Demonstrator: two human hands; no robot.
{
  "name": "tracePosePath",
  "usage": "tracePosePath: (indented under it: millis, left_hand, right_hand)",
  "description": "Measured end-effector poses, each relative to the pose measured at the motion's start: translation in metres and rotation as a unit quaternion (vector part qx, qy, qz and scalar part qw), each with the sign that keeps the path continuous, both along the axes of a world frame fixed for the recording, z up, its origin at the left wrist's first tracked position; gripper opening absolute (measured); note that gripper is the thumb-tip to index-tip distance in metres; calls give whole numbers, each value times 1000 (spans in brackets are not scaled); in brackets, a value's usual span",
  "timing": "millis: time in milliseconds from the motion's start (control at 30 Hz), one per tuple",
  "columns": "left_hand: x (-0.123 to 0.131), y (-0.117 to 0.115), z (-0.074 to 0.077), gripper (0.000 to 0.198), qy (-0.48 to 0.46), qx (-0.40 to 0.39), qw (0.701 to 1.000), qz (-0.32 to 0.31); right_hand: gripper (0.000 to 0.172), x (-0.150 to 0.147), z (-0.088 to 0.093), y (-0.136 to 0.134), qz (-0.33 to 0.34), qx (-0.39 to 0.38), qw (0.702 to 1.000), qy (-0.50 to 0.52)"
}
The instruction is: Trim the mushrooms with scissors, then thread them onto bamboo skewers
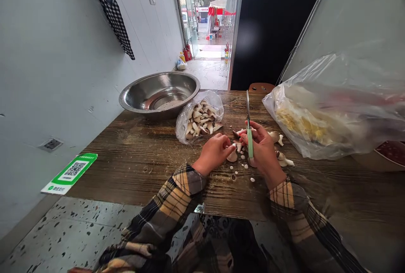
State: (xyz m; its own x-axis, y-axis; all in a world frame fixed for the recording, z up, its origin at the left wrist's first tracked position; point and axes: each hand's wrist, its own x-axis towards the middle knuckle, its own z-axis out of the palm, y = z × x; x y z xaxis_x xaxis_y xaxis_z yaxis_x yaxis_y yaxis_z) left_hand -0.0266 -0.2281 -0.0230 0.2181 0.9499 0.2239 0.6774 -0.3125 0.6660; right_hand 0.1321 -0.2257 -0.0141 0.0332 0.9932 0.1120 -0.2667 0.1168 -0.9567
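Plaid sleeves reach from the bottom of the view over a speckled floor to the near edge of a dark wooden desk. On it the left hand has its grip curled narrowly, fingertips pinching a pale mushroom that sits just above the desk between the two hands. The right hand is clenched around the green handle of a cutting tool, whose thin blade stands upright beyond the knuckles; whether it is a knife or closed scissors I cannot tell. Small white trimmings lie scattered on the wood just below the hands, and a few more mushrooms rest just to the right of the right hand. Beyond the left hand an open clear bag of mushrooms leans against a wide steel bowl near the wall. A large crumpled plastic bag with something yellow inside fills the right side, and a red-lined dish peeks out below it. A green QR sticker sits low on the left wall.
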Motion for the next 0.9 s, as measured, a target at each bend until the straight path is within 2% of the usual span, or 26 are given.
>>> tracePosePath:
  millis: [133,233,300,400,500,567,667,900]
  left_hand:
    - [11,-3,-8,21,117,10,993,19]
    - [14,-1,-13,18,106,1,994,19]
    - [13,1,-12,17,45,-15,999,9]
    - [8,1,-6,21,-129,-69,989,-14]
    - [2,-1,5,29,-313,-142,937,-63]
    - [-1,-3,11,28,-380,-165,906,-83]
    - [-4,-4,14,26,-421,-168,888,-75]
    - [0,-5,14,30,-437,-164,882,-60]
  right_hand:
    - [55,-1,1,0,-7,10,1000,-16]
    - [55,-2,1,-1,-11,7,1000,-8]
    - [54,-2,1,-1,-14,4,1000,-3]
    - [53,-2,1,-1,-15,10,1000,-1]
    - [53,-1,-1,-1,-6,23,1000,-11]
    - [52,-1,-3,0,5,40,999,-34]
    - [50,0,-7,1,29,72,994,-79]
    - [49,-1,-11,1,44,86,985,-140]
